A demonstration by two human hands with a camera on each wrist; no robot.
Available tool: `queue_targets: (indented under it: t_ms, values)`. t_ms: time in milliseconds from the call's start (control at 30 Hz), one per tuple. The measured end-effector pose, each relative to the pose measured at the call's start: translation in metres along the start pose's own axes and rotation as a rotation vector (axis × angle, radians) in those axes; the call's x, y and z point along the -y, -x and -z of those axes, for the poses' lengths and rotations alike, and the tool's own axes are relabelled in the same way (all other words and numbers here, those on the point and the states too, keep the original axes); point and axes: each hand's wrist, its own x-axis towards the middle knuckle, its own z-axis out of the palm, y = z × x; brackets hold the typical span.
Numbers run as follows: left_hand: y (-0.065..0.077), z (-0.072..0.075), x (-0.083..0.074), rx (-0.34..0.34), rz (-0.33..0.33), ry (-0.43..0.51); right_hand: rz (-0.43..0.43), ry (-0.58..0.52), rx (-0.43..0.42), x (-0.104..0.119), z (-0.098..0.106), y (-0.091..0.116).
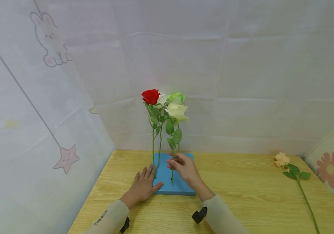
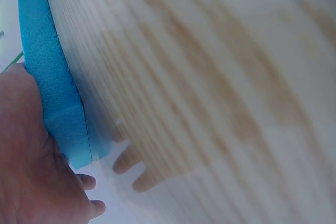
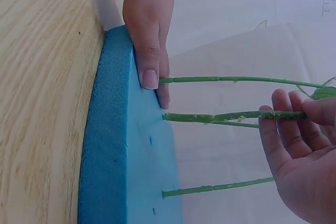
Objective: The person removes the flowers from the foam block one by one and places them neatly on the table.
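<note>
One cream rose [image 1: 177, 111] is upright over the blue foam block [image 1: 181, 188], the right hand [image 1: 184, 169] pinching its stem [image 3: 236, 116] with fingers closed on it, cut end right by the top face, though I can't tell if it's touching. Push down off-line from a hole [image 3: 151, 140] and I reckon that stem bows or slips through the pinch. The left hand [image 1: 143, 187] just rests at the block's left edge, fingers spread, nothing gripped, so a hard sideways shove could slide everything and wobble the red rose [image 1: 150, 97] too.
</note>
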Motion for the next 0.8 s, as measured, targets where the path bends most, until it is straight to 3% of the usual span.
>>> queue_targets:
  t_ms: [567,800]
  values:
    - [0.000,-0.002,0.002,-0.025,-0.006,-0.001,-0.033,-0.047,0.058,0.021,0.033,0.032]
    - [0.002,-0.001,0.000,-0.028,-0.015,0.021,-0.050,-0.016,0.092,0.022,0.050,0.043]
